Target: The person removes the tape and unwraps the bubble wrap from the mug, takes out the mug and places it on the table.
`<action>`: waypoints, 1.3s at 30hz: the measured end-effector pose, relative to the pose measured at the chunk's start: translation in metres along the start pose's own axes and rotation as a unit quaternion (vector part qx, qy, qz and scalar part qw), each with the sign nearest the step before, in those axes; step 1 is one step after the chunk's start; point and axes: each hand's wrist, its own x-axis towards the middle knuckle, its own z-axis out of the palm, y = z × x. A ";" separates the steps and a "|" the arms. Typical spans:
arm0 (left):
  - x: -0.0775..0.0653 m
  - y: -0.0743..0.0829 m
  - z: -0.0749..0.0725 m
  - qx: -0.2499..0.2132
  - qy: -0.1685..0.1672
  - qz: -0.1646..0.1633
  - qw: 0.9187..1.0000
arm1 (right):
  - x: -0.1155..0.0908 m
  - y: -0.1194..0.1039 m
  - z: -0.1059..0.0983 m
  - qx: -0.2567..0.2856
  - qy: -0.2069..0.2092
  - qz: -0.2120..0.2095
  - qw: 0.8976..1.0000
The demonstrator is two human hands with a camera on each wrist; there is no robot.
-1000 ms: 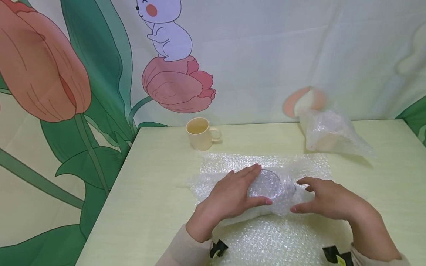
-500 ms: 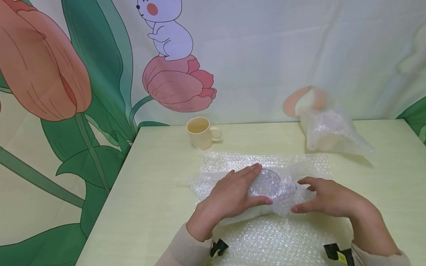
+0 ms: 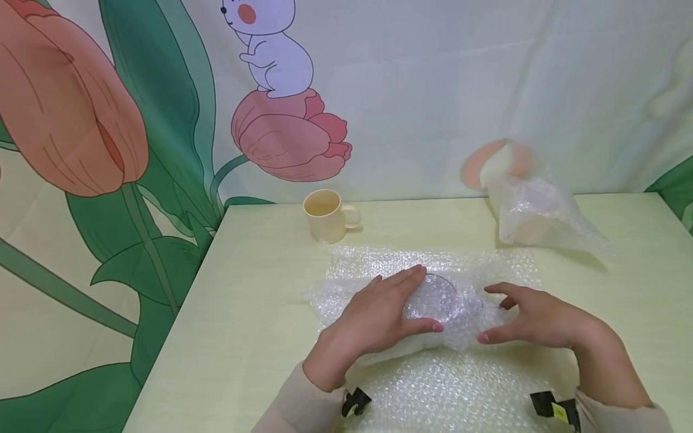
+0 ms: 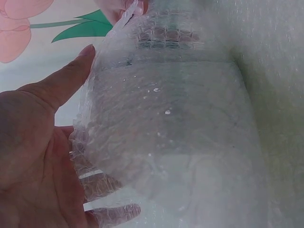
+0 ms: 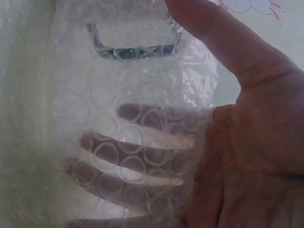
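Two hands: both at the clear bubble-wrapped bundle point(image 3: 435, 304) — the left hand point(image 3: 373, 319) laid over its left part, the right hand point(image 3: 541, 319) at its right end.
Bundle's place: on the flat clear bubble-wrap sheet point(image 3: 444, 391), which is spread over the pale yellow-green surface point(image 3: 233, 337).
Bundle's long axis: roughly left to right across the person's front, running from one hand toward the other.
Nearer hand: the left, flat against the bundle; the right reaches only its loose, crumpled end.
Left fingers: extended and pressing rather than curled, thumb spread toward the bundle's near side.
Right fingers: fanned out and seen through a layer of the bundle's wrap, thumb held apart from them — no pinch shows.
Dark curved rim point(image 3: 450, 282): visible through the bundle's wrap, just right of the left fingertips; what it belongs to is unclear.
Cream cylindrical mug with handle point(image 3: 325, 219): upright, beyond the bundle's left part, apart from it.
Translucent crinkled plastic bag point(image 3: 536, 210): beyond the bundle's right end, also apart.
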 end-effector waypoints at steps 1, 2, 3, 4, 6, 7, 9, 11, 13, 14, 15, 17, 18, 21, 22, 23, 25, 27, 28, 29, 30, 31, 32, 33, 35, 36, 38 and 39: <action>0.000 0.000 0.000 0.000 0.000 0.000 1.000 | 0.000 0.000 0.000 0.001 -0.001 0.001 1.000; 0.000 0.000 0.000 0.000 0.000 0.000 1.000 | 0.001 0.001 0.000 0.001 -0.001 0.001 1.000; 0.000 0.000 0.000 0.000 0.000 0.000 1.000 | 0.001 0.001 0.000 0.002 -0.002 0.001 1.000; 0.000 0.000 0.000 -0.001 0.000 0.000 1.000 | 0.001 0.002 0.000 0.003 -0.003 0.001 1.000; 0.000 -0.001 0.000 -0.001 -0.001 -0.001 1.000 | 0.002 0.002 0.000 0.003 -0.005 0.002 1.000; 0.000 -0.001 0.000 -0.002 -0.001 -0.002 1.000 | 0.001 0.002 0.000 0.003 -0.006 0.003 1.000; 0.000 -0.001 0.000 -0.003 -0.002 -0.003 1.000 | 0.001 0.002 0.000 0.004 -0.008 0.003 1.000; 0.000 -0.001 0.000 -0.004 -0.002 -0.003 1.000 | 0.000 0.002 0.000 0.006 -0.009 0.002 1.000; 0.000 0.000 0.000 -0.004 -0.002 -0.003 1.000 | 0.000 0.001 0.000 0.006 -0.008 -0.002 1.000; 0.000 0.000 0.000 -0.004 -0.002 -0.003 1.000 | -0.001 0.001 0.000 0.005 -0.007 -0.004 1.000; 0.000 0.000 0.000 -0.004 -0.001 -0.003 1.000 | -0.001 0.000 0.000 0.004 -0.006 -0.007 1.000; 0.000 0.000 0.000 -0.003 -0.001 -0.003 1.000 | -0.001 0.000 0.000 0.001 -0.002 -0.010 1.000; 0.000 0.000 0.000 -0.002 -0.001 -0.002 1.000 | -0.002 -0.001 0.000 -0.002 0.000 -0.011 1.000; 0.000 -0.001 0.000 -0.001 0.000 -0.002 1.000 | -0.003 -0.001 -0.001 -0.006 0.005 -0.013 1.000; 0.000 -0.001 0.000 -0.002 0.001 -0.002 1.000 | -0.003 -0.002 -0.001 -0.007 0.006 -0.014 1.000; 0.000 -0.001 0.000 -0.003 0.001 -0.002 1.000 | -0.004 -0.002 -0.002 -0.008 0.006 -0.016 1.000; -0.001 -0.001 0.000 -0.005 0.001 -0.003 1.000 | -0.004 -0.002 -0.003 -0.006 0.006 -0.022 1.000; -0.001 -0.001 0.000 -0.007 0.002 -0.003 1.000 | -0.005 -0.003 -0.003 -0.004 0.005 -0.030 1.000; -0.001 -0.001 0.000 -0.007 0.002 -0.002 1.000 | -0.006 -0.003 -0.003 -0.003 0.004 -0.033 0.999; -0.001 -0.001 0.000 -0.007 0.002 -0.002 1.000 | -0.006 -0.004 -0.003 -0.002 0.003 -0.037 0.999; -0.001 -0.001 0.000 -0.006 0.001 -0.002 1.000 | -0.007 -0.004 -0.003 0.000 0.001 -0.040 0.999; -0.001 -0.001 0.000 -0.005 0.001 -0.002 1.000 | -0.007 -0.004 -0.003 0.001 0.001 -0.044 0.999; -0.001 0.000 0.000 -0.005 0.001 -0.002 1.000 | -0.007 -0.005 -0.003 0.002 0.001 -0.048 0.999; -0.001 0.000 0.000 -0.004 0.001 -0.003 1.000 | -0.008 -0.005 -0.004 0.003 0.001 -0.050 0.999; 0.000 0.000 0.000 -0.003 0.001 -0.003 1.000 | -0.008 -0.005 -0.004 0.006 0.002 -0.055 0.998; 0.000 0.000 0.000 -0.003 0.001 -0.002 1.000 | -0.009 -0.005 -0.004 0.007 0.003 -0.057 0.998; 0.000 0.000 -0.001 -0.002 0.001 -0.002 1.000 | -0.009 -0.005 -0.005 0.009 0.003 -0.059 0.998; 0.000 0.000 -0.001 -0.002 0.001 -0.002 1.000 | -0.009 -0.005 -0.005 0.010 0.002 -0.059 0.998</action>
